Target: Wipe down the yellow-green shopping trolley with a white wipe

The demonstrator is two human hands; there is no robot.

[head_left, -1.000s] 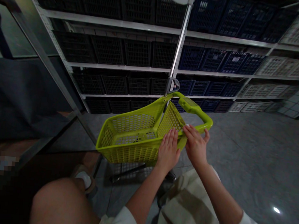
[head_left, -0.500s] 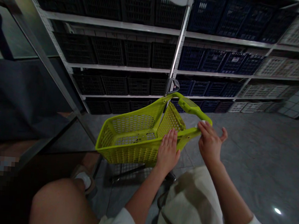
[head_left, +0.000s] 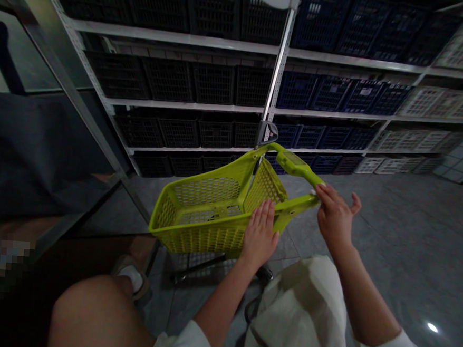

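A lime-green plastic shopping cart (head_left: 207, 235) with perforated sides stands in front of me. My left hand (head_left: 259, 236) lies on its near rim, fingers stretched out flat and not wrapped round it. At the near corner of the cart's handle (head_left: 295, 166), my right hand (head_left: 335, 215) presses with curled fingers, the thumb or outer finger sticking out to the right. A small white piece (head_left: 313, 192), cloth-like, peeks out under the right fingertips; most of it is hidden. Inside the basket, a perforated flap (head_left: 265, 186) leans near the handle end.
Behind the cart rise white metal shelves (head_left: 204, 107) with rows of black crates (head_left: 214, 82), blue crates (head_left: 332, 93) and white crates (head_left: 422, 102). A metal frame (head_left: 88, 118) with dark cloth stands at left. My legs are close below the cart, above the grey tiled floor (head_left: 416, 250).
My right hand has slid a little to the right and outward along the handle's corner, with the white piece under its fingers. My left hand and the cart have stayed in place.
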